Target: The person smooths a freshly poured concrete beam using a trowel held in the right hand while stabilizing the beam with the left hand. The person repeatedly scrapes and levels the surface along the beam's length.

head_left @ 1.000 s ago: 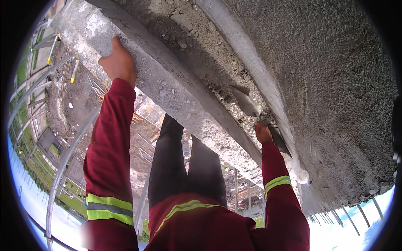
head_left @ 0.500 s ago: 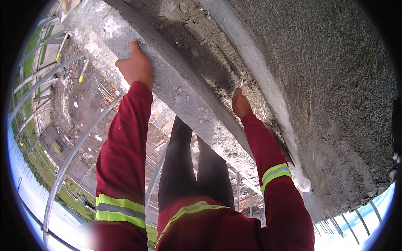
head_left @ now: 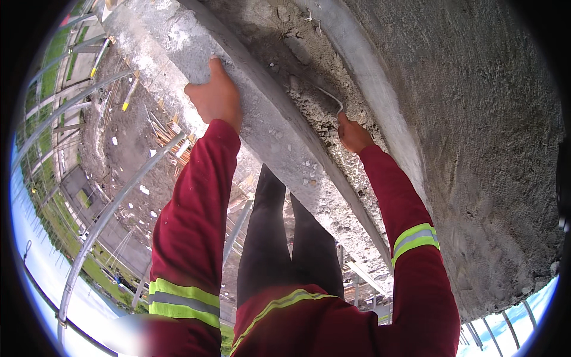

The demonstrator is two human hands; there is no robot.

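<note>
Right hand has fingers wrapped round a trowel, can't tell left hand's finger grip, but loose chips on that concrete ledge might make it slip imo

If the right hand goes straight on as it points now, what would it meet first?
The right hand holds a trowel-like tool, which would probably first meet the rough grey rubble ahead, though depth is unclear.

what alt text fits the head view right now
A bare right hand grips a trowel-like tool with a bent metal neck in a gritty channel between a concrete beam and a rough grey wall. The left hand rests on the beam; both red sleeves have yellow-green reflective bands.
</note>
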